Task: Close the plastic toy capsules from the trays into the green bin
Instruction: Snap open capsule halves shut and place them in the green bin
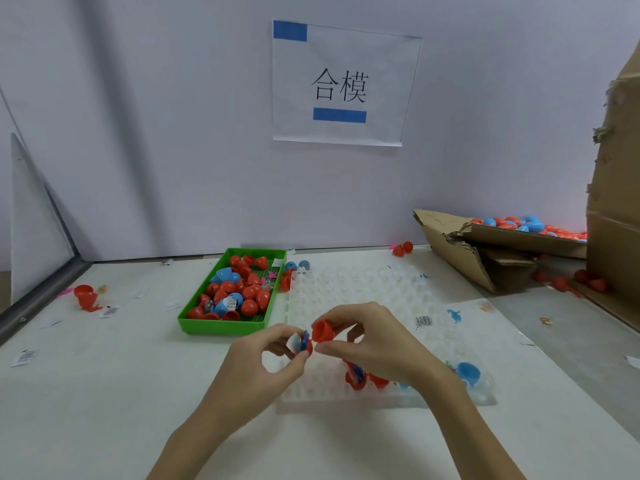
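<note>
left hand (277,351): mine, thumb and fingers pinch the lower capsule half (304,345), red, blue and white bits sticking out of it
right hand (363,341): mine, fingertips pinch the red cap (323,330) from above and below
capsule state: not closed, halves touching at one edge, held above the near edge of the clear tray (360,292)
orientation: cap's open mouth tilts down-left toward the lower half; long axis runs on a diagonal, lower left to upper right
green bin (221,325): left of tray, just beyond my left hand, holds red and blue capsules, some with barcode stickers, print too small to read
tray contents: open red capsules (356,375) under my right wrist, blue half (468,372) near right corner
wall sign (341,84): white paper, reads 合模, blue tape strips above and below
cardboard box (485,244): far right, torn, more red and blue capsules in it
table (104,375): white, loose paper slips, stray red capsule (86,296) far left
</note>
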`<act>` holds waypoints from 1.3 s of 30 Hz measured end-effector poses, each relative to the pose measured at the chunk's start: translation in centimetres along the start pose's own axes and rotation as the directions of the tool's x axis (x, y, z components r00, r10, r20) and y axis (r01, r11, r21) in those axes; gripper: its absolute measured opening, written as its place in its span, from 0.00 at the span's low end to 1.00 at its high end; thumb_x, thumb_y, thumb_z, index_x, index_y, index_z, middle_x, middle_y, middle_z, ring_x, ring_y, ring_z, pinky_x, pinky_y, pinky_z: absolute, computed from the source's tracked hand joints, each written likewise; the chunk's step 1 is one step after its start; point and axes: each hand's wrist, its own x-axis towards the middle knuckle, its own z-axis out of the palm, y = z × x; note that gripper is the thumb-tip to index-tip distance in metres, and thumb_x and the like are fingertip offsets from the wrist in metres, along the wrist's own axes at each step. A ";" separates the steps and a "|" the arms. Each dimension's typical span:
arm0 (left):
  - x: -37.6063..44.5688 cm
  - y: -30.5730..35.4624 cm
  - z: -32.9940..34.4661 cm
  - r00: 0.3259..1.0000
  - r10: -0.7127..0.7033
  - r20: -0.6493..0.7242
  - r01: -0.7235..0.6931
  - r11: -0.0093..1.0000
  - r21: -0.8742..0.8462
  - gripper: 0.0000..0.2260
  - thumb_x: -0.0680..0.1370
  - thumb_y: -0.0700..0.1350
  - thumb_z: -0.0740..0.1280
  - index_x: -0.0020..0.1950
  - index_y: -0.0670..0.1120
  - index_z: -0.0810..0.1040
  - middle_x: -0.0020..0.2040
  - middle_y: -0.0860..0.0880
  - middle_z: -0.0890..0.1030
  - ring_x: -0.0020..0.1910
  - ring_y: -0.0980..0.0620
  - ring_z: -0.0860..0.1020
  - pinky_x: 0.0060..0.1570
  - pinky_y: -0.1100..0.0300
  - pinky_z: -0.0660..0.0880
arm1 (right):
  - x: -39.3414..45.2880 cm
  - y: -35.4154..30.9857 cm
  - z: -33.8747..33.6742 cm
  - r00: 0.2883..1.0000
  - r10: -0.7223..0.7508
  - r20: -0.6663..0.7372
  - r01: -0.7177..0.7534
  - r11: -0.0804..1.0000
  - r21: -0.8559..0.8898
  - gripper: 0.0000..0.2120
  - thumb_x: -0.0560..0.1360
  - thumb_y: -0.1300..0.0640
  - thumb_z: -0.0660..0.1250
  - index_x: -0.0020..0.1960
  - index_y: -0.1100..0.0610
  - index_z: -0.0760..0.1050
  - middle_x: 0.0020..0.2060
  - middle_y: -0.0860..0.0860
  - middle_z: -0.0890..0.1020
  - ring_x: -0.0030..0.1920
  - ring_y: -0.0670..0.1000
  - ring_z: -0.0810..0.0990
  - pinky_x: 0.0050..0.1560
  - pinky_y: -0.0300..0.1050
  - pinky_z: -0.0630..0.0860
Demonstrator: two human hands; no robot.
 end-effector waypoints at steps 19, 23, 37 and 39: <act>-0.2 0.4 1.0 0.977 0.150 -0.155 -0.146 0.989 0.039 0.11 0.82 0.39 0.69 0.63 0.48 0.83 0.53 0.57 0.78 0.54 0.55 0.81 0.54 0.68 0.76 | 0.1 -1.9 3.4 0.990 -0.063 -0.129 0.072 0.995 0.066 0.24 0.85 0.63 0.61 0.77 0.45 0.70 0.56 0.46 0.77 0.50 0.44 0.81 0.56 0.37 0.79; 0.3 0.2 1.0 0.968 0.090 -0.236 -0.096 0.995 -0.017 0.12 0.83 0.36 0.66 0.63 0.44 0.84 0.52 0.53 0.80 0.52 0.58 0.82 0.51 0.70 0.76 | 0.3 -2.2 3.3 0.980 -0.078 -0.185 0.091 0.994 0.062 0.23 0.84 0.64 0.62 0.76 0.48 0.71 0.55 0.45 0.79 0.52 0.42 0.80 0.56 0.34 0.79; 0.6 0.0 -0.1 0.925 -0.062 -0.375 -0.031 0.971 -0.236 0.08 0.71 0.52 0.77 0.48 0.56 0.84 0.44 0.59 0.86 0.46 0.58 0.85 0.47 0.70 0.80 | 0.5 -2.2 3.7 0.966 0.032 -0.256 0.053 0.947 0.317 0.09 0.80 0.63 0.69 0.60 0.57 0.81 0.50 0.48 0.87 0.48 0.46 0.87 0.55 0.43 0.83; 0.5 0.2 -0.1 0.931 -0.050 -0.361 -0.046 0.966 -0.253 0.07 0.70 0.53 0.76 0.47 0.59 0.84 0.44 0.61 0.86 0.46 0.59 0.86 0.46 0.71 0.80 | 0.6 -2.2 3.7 0.964 0.040 -0.263 0.057 0.935 0.350 0.09 0.81 0.63 0.69 0.60 0.58 0.81 0.50 0.49 0.87 0.48 0.47 0.87 0.54 0.41 0.83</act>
